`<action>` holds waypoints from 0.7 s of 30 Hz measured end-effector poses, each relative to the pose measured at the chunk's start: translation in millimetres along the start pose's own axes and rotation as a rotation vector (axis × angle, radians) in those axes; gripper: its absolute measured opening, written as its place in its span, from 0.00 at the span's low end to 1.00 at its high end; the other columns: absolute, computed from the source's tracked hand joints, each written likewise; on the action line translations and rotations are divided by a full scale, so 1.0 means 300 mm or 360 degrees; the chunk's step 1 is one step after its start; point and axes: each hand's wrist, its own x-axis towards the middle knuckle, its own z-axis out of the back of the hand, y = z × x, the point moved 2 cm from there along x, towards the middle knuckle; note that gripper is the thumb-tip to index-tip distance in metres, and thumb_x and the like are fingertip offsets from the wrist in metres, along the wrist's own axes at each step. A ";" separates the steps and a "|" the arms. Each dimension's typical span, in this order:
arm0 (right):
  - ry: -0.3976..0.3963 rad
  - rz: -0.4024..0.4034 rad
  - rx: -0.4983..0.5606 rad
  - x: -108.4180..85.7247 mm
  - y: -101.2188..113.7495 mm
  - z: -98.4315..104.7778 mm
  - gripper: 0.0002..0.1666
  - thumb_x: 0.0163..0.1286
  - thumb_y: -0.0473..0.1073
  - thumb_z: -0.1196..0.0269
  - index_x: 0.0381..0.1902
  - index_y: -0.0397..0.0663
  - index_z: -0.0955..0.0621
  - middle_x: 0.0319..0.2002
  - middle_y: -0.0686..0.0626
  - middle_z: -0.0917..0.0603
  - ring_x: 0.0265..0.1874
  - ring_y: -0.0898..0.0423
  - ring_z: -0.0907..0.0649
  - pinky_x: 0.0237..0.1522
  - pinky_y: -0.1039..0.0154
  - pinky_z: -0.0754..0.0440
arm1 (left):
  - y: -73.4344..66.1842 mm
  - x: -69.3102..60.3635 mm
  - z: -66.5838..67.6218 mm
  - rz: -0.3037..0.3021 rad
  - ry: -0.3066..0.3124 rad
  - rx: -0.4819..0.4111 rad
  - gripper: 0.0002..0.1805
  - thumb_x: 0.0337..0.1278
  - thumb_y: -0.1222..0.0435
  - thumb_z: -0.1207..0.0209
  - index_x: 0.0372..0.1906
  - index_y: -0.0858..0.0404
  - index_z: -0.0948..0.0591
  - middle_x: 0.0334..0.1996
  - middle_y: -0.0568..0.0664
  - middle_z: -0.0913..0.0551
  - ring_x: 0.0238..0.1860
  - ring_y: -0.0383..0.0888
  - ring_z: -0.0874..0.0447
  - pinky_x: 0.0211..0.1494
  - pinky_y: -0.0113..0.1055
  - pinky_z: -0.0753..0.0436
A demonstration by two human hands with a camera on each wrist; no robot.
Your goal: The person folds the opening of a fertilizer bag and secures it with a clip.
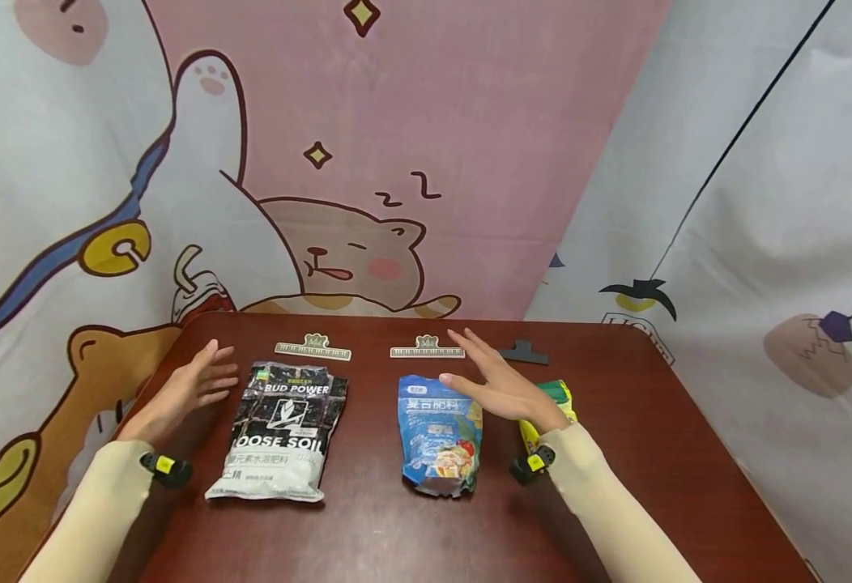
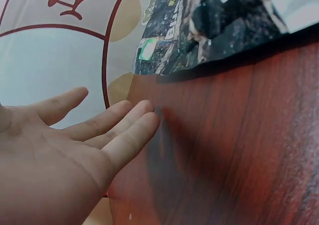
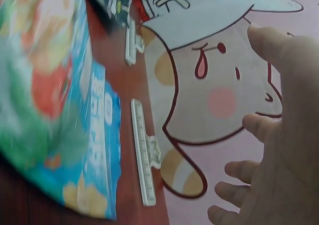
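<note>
My left hand is held with fingers spread just left of the black and white soil bag, apart from it. The left wrist view shows that palm with nothing in it, the bag lying beyond. My right hand reaches over the table between the blue fertilizer pouch and a yellow-green packet, which it partly hides. Its fingers are extended and hold nothing. In the right wrist view the blue pouch is blurred and lies apart from the fingers.
Along the back of the brown table lie two light clips with keyboard patterns, the left clip and the middle clip. A dark grey clip lies to their right. A cartoon-printed cloth hangs behind the table.
</note>
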 end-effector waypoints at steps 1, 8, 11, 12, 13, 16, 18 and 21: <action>0.0011 0.0006 0.0014 0.005 0.010 -0.005 0.50 0.70 0.77 0.46 0.82 0.80 0.53 0.85 0.53 0.60 0.83 0.39 0.52 0.71 0.22 0.44 | 0.001 0.001 0.003 0.0004 0.0006 -0.0011 0.49 0.74 0.31 0.74 0.84 0.62 0.54 0.77 0.74 0.43 0.75 0.72 0.38 0.73 0.58 0.28; 0.0060 0.0046 0.0095 0.035 0.089 -0.048 0.49 0.69 0.77 0.44 0.81 0.84 0.52 0.84 0.60 0.58 0.84 0.44 0.51 0.73 0.25 0.44 | 0.013 0.006 0.022 0.0037 0.0080 -0.0072 0.50 0.74 0.31 0.76 0.83 0.66 0.52 0.75 0.74 0.38 0.72 0.68 0.29 0.65 0.47 0.18; 0.0071 0.0078 0.0125 0.047 0.120 -0.068 0.47 0.70 0.75 0.44 0.81 0.83 0.50 0.84 0.59 0.54 0.84 0.45 0.50 0.74 0.26 0.44 | 0.017 0.010 0.026 0.0078 0.0115 -0.0112 0.51 0.74 0.31 0.76 0.83 0.66 0.52 0.75 0.75 0.38 0.70 0.65 0.26 0.65 0.46 0.17; 0.0078 0.0085 0.0142 0.052 0.130 -0.076 0.47 0.70 0.75 0.44 0.81 0.83 0.49 0.84 0.59 0.52 0.83 0.45 0.49 0.74 0.26 0.44 | 0.018 0.012 0.026 0.0090 0.0121 -0.0127 0.51 0.74 0.31 0.75 0.83 0.66 0.52 0.75 0.75 0.39 0.70 0.65 0.26 0.65 0.47 0.17; 0.0087 0.0089 0.0163 0.056 0.140 -0.083 0.46 0.71 0.74 0.44 0.80 0.83 0.49 0.84 0.58 0.51 0.83 0.45 0.48 0.74 0.27 0.44 | 0.021 0.014 0.028 0.0102 0.0126 -0.0133 0.51 0.74 0.30 0.74 0.83 0.67 0.53 0.75 0.75 0.39 0.70 0.64 0.25 0.65 0.47 0.17; 0.0132 0.0052 0.0261 0.072 0.169 -0.108 0.44 0.71 0.74 0.43 0.79 0.85 0.46 0.83 0.58 0.47 0.82 0.48 0.44 0.76 0.31 0.42 | 0.029 0.020 0.030 0.0144 0.0120 -0.0164 0.52 0.73 0.30 0.71 0.82 0.67 0.52 0.76 0.74 0.39 0.69 0.62 0.24 0.65 0.47 0.17; 0.0168 0.0020 0.0314 0.083 0.187 -0.128 0.44 0.70 0.75 0.44 0.79 0.85 0.45 0.82 0.58 0.44 0.81 0.50 0.41 0.76 0.33 0.39 | 0.036 0.025 0.030 0.0165 0.0109 -0.0164 0.52 0.73 0.30 0.68 0.82 0.68 0.51 0.76 0.73 0.39 0.69 0.60 0.23 0.64 0.46 0.17; 0.0223 -0.0036 0.0377 0.100 0.214 -0.157 0.45 0.70 0.76 0.45 0.80 0.81 0.44 0.81 0.57 0.40 0.80 0.50 0.37 0.75 0.36 0.36 | 0.047 0.033 0.032 0.0209 0.0092 -0.0174 0.52 0.72 0.30 0.64 0.82 0.68 0.49 0.76 0.71 0.38 0.67 0.57 0.21 0.63 0.44 0.16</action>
